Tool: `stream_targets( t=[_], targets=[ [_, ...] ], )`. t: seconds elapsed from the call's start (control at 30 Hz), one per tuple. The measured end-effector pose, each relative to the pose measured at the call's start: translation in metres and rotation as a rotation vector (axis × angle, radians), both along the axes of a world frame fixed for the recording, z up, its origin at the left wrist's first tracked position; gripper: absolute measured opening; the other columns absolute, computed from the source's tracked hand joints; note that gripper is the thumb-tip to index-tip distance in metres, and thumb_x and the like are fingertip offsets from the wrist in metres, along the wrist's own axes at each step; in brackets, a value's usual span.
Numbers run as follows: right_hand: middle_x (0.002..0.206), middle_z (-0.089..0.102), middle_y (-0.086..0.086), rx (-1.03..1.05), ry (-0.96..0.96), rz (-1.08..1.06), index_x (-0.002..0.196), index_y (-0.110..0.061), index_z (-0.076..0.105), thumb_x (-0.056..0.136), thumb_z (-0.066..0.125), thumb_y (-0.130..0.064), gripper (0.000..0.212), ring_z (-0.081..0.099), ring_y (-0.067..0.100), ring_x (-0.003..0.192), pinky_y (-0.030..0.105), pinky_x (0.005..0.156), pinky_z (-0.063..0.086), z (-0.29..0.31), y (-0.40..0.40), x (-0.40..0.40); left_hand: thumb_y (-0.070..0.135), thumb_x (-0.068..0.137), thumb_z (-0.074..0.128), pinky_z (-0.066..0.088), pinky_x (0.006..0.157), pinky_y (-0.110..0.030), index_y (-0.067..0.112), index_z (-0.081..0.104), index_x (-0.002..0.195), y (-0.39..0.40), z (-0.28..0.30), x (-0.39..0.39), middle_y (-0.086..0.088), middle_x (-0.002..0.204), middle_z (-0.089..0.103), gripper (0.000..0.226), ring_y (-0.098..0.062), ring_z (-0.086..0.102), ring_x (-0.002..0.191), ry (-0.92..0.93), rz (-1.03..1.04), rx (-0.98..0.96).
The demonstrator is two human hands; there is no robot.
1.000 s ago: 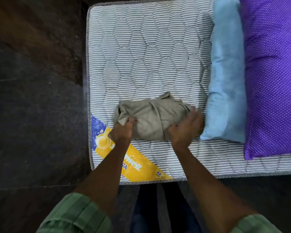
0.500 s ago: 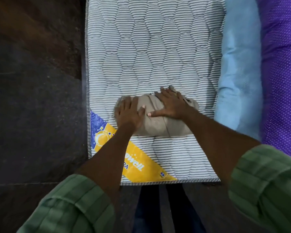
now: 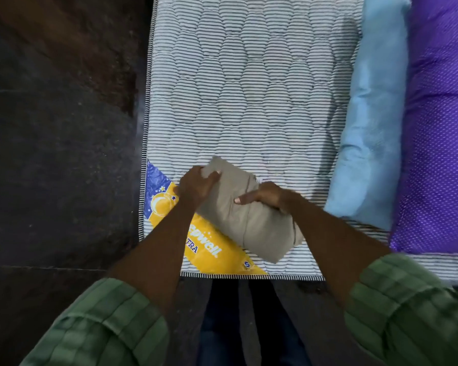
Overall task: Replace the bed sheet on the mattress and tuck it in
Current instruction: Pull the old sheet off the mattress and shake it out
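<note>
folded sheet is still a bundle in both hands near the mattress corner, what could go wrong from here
The folded sheet sits by the mattress corner, so it may spread off-centre and leave too little to tuck. The blue pillow and purple pillow on the mattress could block that side.

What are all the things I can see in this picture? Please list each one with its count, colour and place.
Folded sheet: one, beige, on the near left corner of the mattress, held by both hands.
Mattress: one, white with dark stripes, bare, centre of the view.
Label: one, yellow and blue, printed on the near left corner of the mattress.
Blue pillow: one, light blue, on the mattress to the right.
Purple pillow: one, purple with white dots, far right, beside the blue pillow.
Floor: dark, left of the mattress.
Left hand: grips the sheet's left end.
Right hand: grips the sheet's right side.
Sleeves: two, green, bottom corners.
</note>
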State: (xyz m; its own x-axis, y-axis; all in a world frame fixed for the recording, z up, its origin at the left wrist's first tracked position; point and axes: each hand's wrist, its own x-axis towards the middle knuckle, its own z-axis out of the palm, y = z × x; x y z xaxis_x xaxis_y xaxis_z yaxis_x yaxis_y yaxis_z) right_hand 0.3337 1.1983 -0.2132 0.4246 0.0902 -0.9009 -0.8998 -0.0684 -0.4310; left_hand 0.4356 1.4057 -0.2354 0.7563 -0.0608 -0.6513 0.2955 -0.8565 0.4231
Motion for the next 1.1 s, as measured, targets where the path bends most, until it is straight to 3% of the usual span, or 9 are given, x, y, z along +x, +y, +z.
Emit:
stream_targets(
  t=[0.07,0.13,0.23,0.3,0.37,0.43,0.67,0.9,1.1],
  targets=[
    [0.098,0.080,0.005,0.042,0.021,-0.160,0.105,-0.013,0.078,0.067,0.096,-0.028,0.045,0.078,0.021,0.087,0.030,0.074,0.059,0.008,0.014,-0.023,0.074,0.083,0.061,0.033,0.111,-0.054,0.025,0.056,0.140,0.000,0.017,-0.018,-0.005,0.143,0.055,0.075,-0.032,0.047,0.137,-0.078,0.080,0.166],
    [0.102,0.080,0.007,0.075,0.020,-0.298,0.111,-0.010,0.077,0.065,0.097,-0.026,0.052,0.077,0.025,0.094,0.036,0.084,0.060,0.022,0.029,-0.041,0.069,0.082,0.068,0.030,0.114,-0.056,0.022,0.044,0.150,0.006,0.036,-0.047,-0.009,0.152,0.046,0.086,-0.033,0.040,0.143,-0.105,0.314,0.149],
    [0.108,0.078,0.011,0.127,0.029,-0.463,0.114,-0.007,0.077,0.064,0.098,-0.024,0.057,0.076,0.028,0.101,0.046,0.096,0.058,0.054,0.048,-0.054,0.080,0.069,0.073,0.044,0.111,-0.050,0.016,0.046,0.148,0.020,0.069,-0.078,-0.010,0.145,0.056,0.105,-0.031,0.055,0.132,0.078,0.629,-0.167],
    [0.110,0.077,0.013,0.150,0.001,-0.571,0.114,-0.005,0.077,0.067,0.096,-0.020,0.053,0.076,0.028,0.101,0.045,0.095,0.059,0.084,0.059,-0.058,0.078,0.073,0.073,0.054,0.100,-0.045,0.021,0.065,0.130,0.026,0.106,-0.090,-0.001,0.126,0.072,0.081,-0.022,0.068,0.113,0.337,0.721,-0.389],
    [0.109,0.078,0.013,0.125,-0.042,-0.666,0.113,-0.004,0.077,0.063,0.098,-0.021,0.057,0.076,0.027,0.098,0.044,0.091,0.061,0.119,0.068,-0.057,0.069,0.079,0.073,0.056,0.095,-0.040,0.023,0.074,0.114,0.027,0.145,-0.098,0.004,0.110,0.078,0.058,-0.018,0.072,0.103,0.521,0.663,-0.528],
    [0.105,0.078,0.013,0.110,-0.096,-0.731,0.109,-0.004,0.078,0.061,0.099,-0.021,0.055,0.077,0.028,0.097,0.046,0.090,0.061,0.152,0.077,-0.051,0.061,0.077,0.080,0.056,0.098,-0.041,0.020,0.075,0.118,0.027,0.176,-0.098,-0.001,0.113,0.078,0.058,-0.021,0.075,0.103,0.568,0.585,-0.598],
    [0.098,0.080,0.008,0.101,-0.214,-0.849,0.107,-0.006,0.077,0.057,0.101,-0.027,0.059,0.077,0.025,0.093,0.048,0.090,0.062,0.254,0.101,-0.022,0.067,0.045,0.096,0.060,0.093,-0.043,0.023,0.066,0.131,0.046,0.262,-0.062,0.002,0.112,0.078,0.101,-0.020,0.077,0.098,0.403,0.479,-0.553],
    [0.095,0.080,0.007,0.105,-0.286,-0.949,0.103,-0.007,0.076,0.062,0.099,-0.024,0.051,0.078,0.023,0.087,0.044,0.080,0.064,0.326,0.159,0.003,0.061,0.049,0.096,0.056,0.100,-0.042,0.021,0.072,0.123,0.101,0.342,-0.029,0.002,0.110,0.079,0.087,-0.019,0.076,0.101,0.345,0.298,-0.583],
    [0.094,0.080,0.007,0.073,-0.370,-1.007,0.104,-0.008,0.075,0.058,0.100,-0.027,0.055,0.078,0.025,0.085,0.046,0.079,0.064,0.364,0.237,0.044,0.055,0.058,0.095,0.059,0.087,-0.032,0.018,0.075,0.115,0.169,0.371,0.023,0.001,0.107,0.079,0.071,-0.018,0.076,0.097,0.221,0.246,-0.625]
  ],
)
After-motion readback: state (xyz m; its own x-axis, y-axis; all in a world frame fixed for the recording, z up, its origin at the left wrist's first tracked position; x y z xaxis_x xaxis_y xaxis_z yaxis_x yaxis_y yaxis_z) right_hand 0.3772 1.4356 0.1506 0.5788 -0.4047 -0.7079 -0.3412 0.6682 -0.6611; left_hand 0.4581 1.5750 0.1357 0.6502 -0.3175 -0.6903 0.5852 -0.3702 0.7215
